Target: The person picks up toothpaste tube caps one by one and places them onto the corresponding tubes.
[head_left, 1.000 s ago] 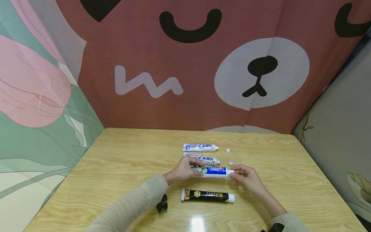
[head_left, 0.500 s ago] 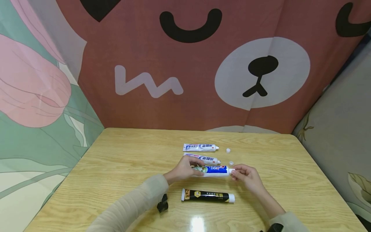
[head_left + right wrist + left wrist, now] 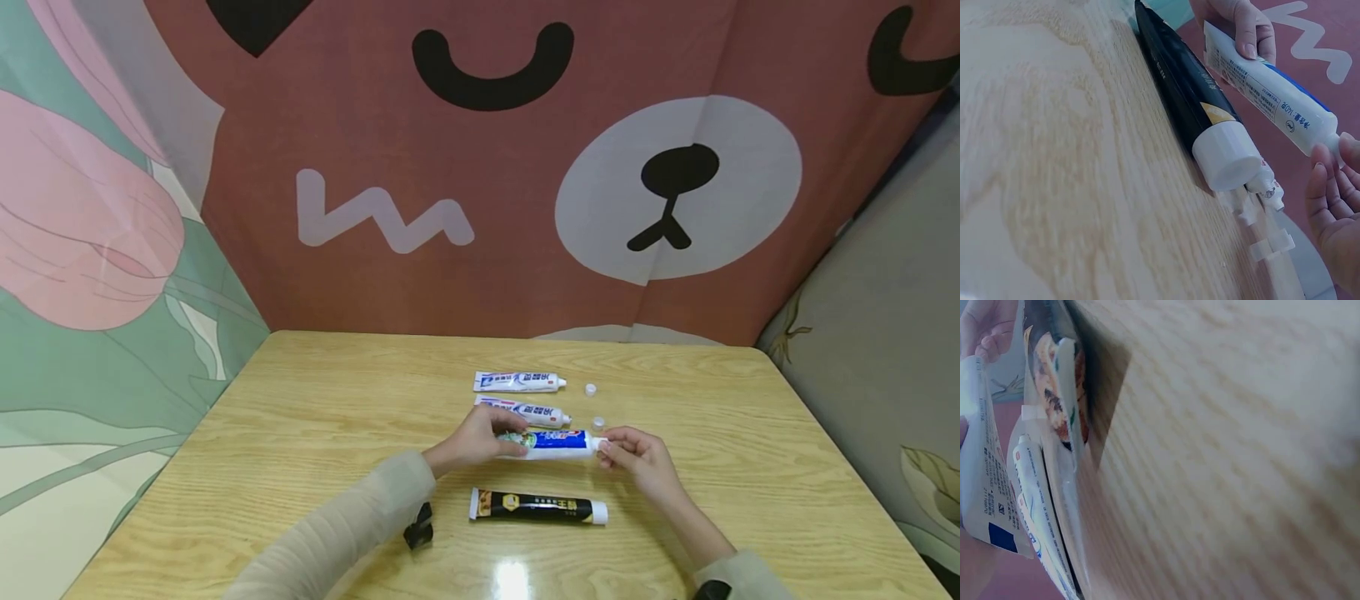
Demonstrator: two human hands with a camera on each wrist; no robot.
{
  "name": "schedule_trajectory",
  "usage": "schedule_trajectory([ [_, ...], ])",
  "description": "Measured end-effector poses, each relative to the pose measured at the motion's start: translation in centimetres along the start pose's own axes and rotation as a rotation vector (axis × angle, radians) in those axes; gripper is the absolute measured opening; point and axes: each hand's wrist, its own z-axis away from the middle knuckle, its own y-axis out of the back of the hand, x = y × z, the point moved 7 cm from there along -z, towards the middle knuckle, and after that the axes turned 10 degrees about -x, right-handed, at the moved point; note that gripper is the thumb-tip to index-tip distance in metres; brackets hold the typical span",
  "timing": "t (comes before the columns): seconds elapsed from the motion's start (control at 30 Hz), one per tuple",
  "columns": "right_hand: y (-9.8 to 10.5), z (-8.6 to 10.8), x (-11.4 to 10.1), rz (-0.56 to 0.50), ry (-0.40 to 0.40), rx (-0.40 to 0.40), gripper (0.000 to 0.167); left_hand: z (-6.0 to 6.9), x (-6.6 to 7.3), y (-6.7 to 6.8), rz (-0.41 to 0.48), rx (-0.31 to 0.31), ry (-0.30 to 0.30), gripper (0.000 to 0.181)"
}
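Observation:
A blue-and-white toothpaste tube point(image 3: 558, 447) is held level above the table in the head view. My left hand point(image 3: 476, 435) grips its flat tail half between thumb and fingers. At the other end, my right hand point(image 3: 643, 458) pinches the tube's white cap end with thumb and fingertips. The right wrist view shows the same toothpaste tube point(image 3: 1279, 106) from its printed white back, held clear of the tabletop; the fingers hide most of the cap. Closer to the person, a black toothpaste tube point(image 3: 534, 506) lies with its white cap point(image 3: 1225, 156) on.
Behind the held tube lie two white toothpaste tubes, one farther point(image 3: 517, 382) and one nearer point(image 3: 549, 416), both uncapped. Beside their nozzles sit two small white caps, one far point(image 3: 590, 389) and one near point(image 3: 597, 422). A printed cloth point(image 3: 375, 292) hangs behind the wooden table point(image 3: 300, 400).
The right hand's fingers have shifted slightly at the cap end, and its wrist has turned a little. The left hand keeps its grip; the tubes on the table have not moved.

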Motion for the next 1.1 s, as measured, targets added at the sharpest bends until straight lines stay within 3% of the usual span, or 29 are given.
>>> schedule_trajectory([
  [0.27, 0.0, -0.1, 0.2, 0.025, -0.043, 0.039, 0.021, 0.0, -0.2, -0.2, -0.007, -0.004, -0.001, 0.026],
  [0.43, 0.0, -0.2, 1.3, 0.041, -0.142, 0.064, 0.019, -0.1, -0.1, -0.1, -0.058, 0.014, -0.007, 0.027],
  [0.57, -0.1, -0.1, 2.3, 0.058, -0.203, 0.035, 0.021, -0.2, -0.5, -0.1, -0.090, 0.014, 0.001, 0.030],
  [0.83, -0.4, 0.0, 2.9, 0.085, -0.207, -0.041, 0.025, -0.5, -1.2, -0.5, -0.143, 0.004, -0.008, 0.034],
  [1.1, -0.4, 0.2, 3.1, 0.189, -0.245, -0.034, 0.020, -1.0, -2.0, -1.0, -0.212, -0.024, -0.007, 0.035],
])
